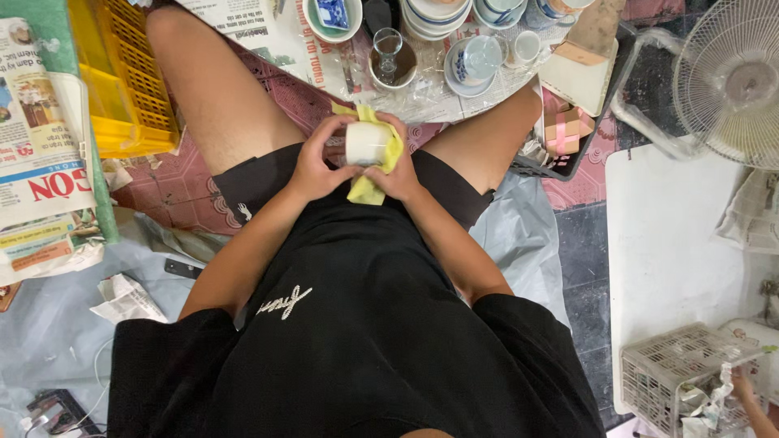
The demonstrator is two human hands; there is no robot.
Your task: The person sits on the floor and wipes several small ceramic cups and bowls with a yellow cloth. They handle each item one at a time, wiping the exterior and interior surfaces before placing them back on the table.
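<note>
I sit on the floor with my legs apart, looking down at my lap. A small white ceramic cup point(367, 143) lies on its side between my hands. My left hand point(319, 161) grips its left end. My right hand point(396, 166) presses a yellow cloth point(373, 188) around its right side and underneath. Both hands hover just above my black shorts.
Ahead on newspaper stand stacked bowls point(436, 15), blue-and-white cups and saucers point(473, 61) and a small glass point(388, 45). A yellow plastic crate point(130, 81) is at left, a fan point(734, 77) and white board point(673, 243) at right. Another person's hand point(742, 385) reaches a white basket point(677, 369).
</note>
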